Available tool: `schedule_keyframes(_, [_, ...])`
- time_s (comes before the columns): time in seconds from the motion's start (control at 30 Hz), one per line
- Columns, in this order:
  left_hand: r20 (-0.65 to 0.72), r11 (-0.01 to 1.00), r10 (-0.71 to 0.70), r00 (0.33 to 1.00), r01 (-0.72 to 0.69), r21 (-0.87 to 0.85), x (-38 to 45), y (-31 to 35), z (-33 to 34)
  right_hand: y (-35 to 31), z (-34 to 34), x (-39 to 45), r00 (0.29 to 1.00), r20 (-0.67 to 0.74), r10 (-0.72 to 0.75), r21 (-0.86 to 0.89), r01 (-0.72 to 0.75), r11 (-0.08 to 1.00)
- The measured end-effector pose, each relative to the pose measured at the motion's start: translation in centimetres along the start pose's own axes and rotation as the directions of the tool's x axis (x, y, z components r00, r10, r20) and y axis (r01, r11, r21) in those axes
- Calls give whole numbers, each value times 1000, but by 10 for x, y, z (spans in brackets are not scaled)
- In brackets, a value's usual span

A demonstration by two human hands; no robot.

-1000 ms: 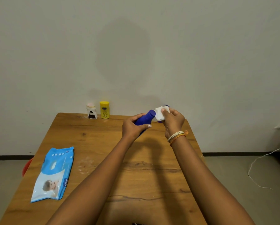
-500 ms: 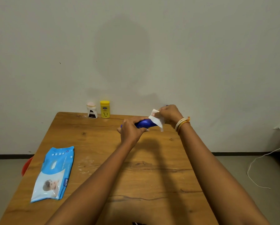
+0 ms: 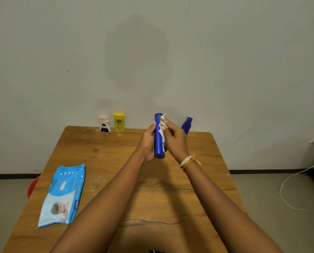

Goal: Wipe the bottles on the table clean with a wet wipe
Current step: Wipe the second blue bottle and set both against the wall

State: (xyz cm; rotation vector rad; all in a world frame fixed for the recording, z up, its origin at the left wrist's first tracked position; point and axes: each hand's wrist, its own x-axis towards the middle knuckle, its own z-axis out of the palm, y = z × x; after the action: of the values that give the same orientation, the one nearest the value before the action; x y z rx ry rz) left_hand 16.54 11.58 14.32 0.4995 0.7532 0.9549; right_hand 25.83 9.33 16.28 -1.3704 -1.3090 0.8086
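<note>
Left hand (image 3: 149, 141): grips tall blue bottle (image 3: 159, 141) upright, frame centre, above worktop (image 3: 116, 161).
Right hand (image 3: 174, 139): presses white wet wipe (image 3: 161, 132) against that bottle's right side, fingers curled on it.
Second blue bottle (image 3: 186, 125): behind right hand.
Far edge: yellow bottle (image 3: 119, 122), white bottle (image 3: 104, 123).
Lower left: wipes pack (image 3: 63, 194).

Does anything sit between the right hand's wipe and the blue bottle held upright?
Nothing visible does: the right hand presses the white wet wipe straight onto the tall blue cylindrical bottle, which the left hand grips.
</note>
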Motion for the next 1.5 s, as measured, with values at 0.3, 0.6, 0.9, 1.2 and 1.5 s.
schedule_keyframes(0.3, [192, 968, -7, 981, 55, -247, 0, 12, -14, 8, 0, -68, 833, 294, -469, -449, 554, 701])
schedule_keyframes(0.6, [244, 982, -14, 970, 60, -181, -10, 15, -1, -32, -20, -6, 875, -49, -482, -361, 435, 825])
schedule_keyframes(0.9, [172, 942, 107, 979, -44, -333, 6, 21, -10, 17, -12, -50, 914, 119, -389, -403, 402, 822])
schedule_keyframes(1.2, [36, 988, 39, 999, -34, -147, 9, 13, -12, -26, -23, -22, 905, -236, -354, -168, 321, 932])
schedule_keyframes(1.5, [2, 975, 27, 1000, -26, -222, 6, 26, 1, -19, -5, -25, 944, 163, -288, -179, 315, 932])
